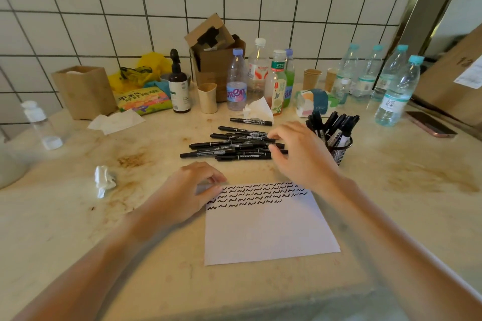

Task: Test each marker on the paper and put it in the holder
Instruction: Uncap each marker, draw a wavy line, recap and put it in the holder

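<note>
The white paper sheet [266,227] with black squiggle rows lies near the counter's front edge. The left hand [187,190] presses its top-left corner, fingers curled. The right hand [300,154], fingers spread, reaches the loose black marker pile [232,144]; the black mesh holder [339,150] stands just right.

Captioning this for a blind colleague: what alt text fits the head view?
A right hand reaches into a pile of black markers while the left hand rests on the squiggle-marked paper. A mesh holder of markers stands at right.
</note>
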